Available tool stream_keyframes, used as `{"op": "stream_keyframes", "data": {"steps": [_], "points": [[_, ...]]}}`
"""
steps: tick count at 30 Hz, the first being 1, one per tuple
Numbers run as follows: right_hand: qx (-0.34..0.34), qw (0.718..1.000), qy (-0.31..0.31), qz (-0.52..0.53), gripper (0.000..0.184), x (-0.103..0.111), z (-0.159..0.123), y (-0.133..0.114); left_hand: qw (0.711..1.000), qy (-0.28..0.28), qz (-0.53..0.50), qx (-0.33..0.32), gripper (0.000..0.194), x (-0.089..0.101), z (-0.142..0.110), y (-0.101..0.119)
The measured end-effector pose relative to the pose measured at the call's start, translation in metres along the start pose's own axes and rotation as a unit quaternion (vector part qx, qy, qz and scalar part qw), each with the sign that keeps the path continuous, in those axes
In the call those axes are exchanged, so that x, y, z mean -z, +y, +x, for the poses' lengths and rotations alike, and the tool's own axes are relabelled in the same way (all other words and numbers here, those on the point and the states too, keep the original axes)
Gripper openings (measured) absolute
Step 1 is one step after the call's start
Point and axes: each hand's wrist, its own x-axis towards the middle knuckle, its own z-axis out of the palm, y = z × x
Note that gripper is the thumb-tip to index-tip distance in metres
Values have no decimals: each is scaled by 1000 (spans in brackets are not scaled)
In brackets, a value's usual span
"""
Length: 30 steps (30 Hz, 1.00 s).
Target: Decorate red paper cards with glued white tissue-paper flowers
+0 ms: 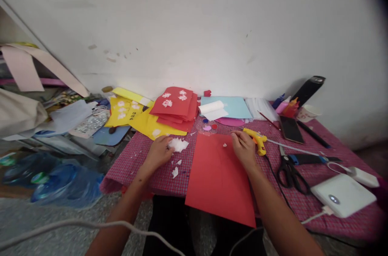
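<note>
My left hand (pixel 158 152) rests on the checked tablecloth (pixel 142 163) with its fingers curled at a small pile of white paper scraps (pixel 178 144). My right hand (pixel 243 147) lies on the top right corner of a red paper sheet (pixel 218 175), fingers bent, next to a yellow glue gun (pixel 257 139). I cannot make out whether either hand holds anything. A tiny white scrap (pixel 224 145) sits on the red sheet near the right hand. More white bits (pixel 175 172) lie in front of the left hand.
Stacks of red (pixel 176 107) and yellow paper (pixel 130 112) with white flowers lie at the back, beside a light blue sheet (pixel 235 106). Black scissors (pixel 290 171), a phone (pixel 291 129), a white power bank (pixel 343 195), glue bottles (pixel 285 105) and a black flask (pixel 308 89) stand at right. Clutter piles at left.
</note>
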Motion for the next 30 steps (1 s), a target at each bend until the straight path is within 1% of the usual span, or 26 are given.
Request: {"op": "stream_keyframes", "data": {"steps": [2, 4, 6, 9, 16, 20, 22, 24, 26, 28, 30], "points": [[2, 1000, -1, -1, 20, 0, 0, 1, 1000, -22, 3, 3, 38, -2, 2, 2], [7, 1000, 1, 2, 19, 0, 0, 1, 999, -30, -7, 13, 37, -3, 1, 2], [7, 1000, 1, 7, 19, 0, 0, 0, 999, -23, -21, 20, 34, -4, 0, 1], [2, 1000, -2, 10, 19, 0, 0, -1, 999, -8, -38, 32, 24, -2, -2, 3], [3, 1000, 0, 14, 18, 2, 0, -4, 992, 11, -105, 70, 3, 7, -1, 9], [0, 1000, 1, 11, 18, 3, 0, -4, 983, 18, -139, 115, 8, 11, -3, 10], [3, 1000, -1, 20, 18, 4, 0, -6, 977, 33, -157, 140, 10, 14, -4, 14], [-1, 999, -7, 48, 18, 5, 0, -11, 965, 64, -197, 160, 12, 19, -4, 24], [-25, 995, -33, 93, 20, 8, -2, -20, 941, 95, -272, 176, 15, 20, -2, 38], [-70, 984, -85, 139, 21, 9, -6, -32, 905, 105, -367, 188, 19, 14, 4, 56], [-87, 971, -138, 173, 18, 9, -9, -43, 865, 92, -450, 203, 24, 0, 11, 75]]}}
